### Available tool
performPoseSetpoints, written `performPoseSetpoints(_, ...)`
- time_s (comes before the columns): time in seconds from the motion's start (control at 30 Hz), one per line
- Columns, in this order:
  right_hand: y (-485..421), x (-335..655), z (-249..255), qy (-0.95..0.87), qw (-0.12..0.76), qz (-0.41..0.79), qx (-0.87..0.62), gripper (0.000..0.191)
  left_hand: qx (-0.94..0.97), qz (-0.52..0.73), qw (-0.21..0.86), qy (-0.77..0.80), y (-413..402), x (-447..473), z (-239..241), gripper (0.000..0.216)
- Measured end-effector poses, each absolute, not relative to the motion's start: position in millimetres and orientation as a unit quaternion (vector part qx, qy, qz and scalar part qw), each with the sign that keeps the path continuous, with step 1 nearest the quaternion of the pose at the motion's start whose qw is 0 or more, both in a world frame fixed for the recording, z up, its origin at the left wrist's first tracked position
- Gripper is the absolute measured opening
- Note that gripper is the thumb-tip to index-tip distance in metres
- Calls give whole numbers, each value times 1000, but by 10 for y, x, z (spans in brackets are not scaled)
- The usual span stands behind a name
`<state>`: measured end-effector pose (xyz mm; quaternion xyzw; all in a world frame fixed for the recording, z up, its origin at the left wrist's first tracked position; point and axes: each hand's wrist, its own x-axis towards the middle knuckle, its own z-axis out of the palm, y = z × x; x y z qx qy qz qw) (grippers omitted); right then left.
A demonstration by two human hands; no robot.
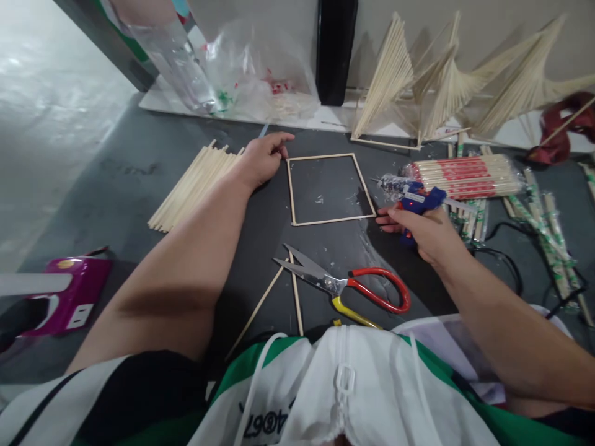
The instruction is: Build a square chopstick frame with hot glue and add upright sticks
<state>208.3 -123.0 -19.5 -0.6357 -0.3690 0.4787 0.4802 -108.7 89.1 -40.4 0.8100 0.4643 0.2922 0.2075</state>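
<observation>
Wooden frame (334,220) near table's (153,139) far edge: presumably light, fragile, best held mid-side; right hand (432,234) grips glue gun (423,199), left hand's (261,158) grip unclear.

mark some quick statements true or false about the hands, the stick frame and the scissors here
1. The right hand holds the blue glue gun. True.
2. The left hand is by the far left corner of the stick frame. True.
3. The left hand grips the scissors. False: the scissors lie on the table.
4. The stick frame has four sides. True.
5. Both scissor handles are blue. False: one is red, the other yellow.
</observation>
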Motion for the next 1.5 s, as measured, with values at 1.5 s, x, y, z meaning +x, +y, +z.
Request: performPoseSetpoints(1.5,-1043,2032,-19,-481,516,380,-598,23,833,162,169,502,821,-1089,-13,51)
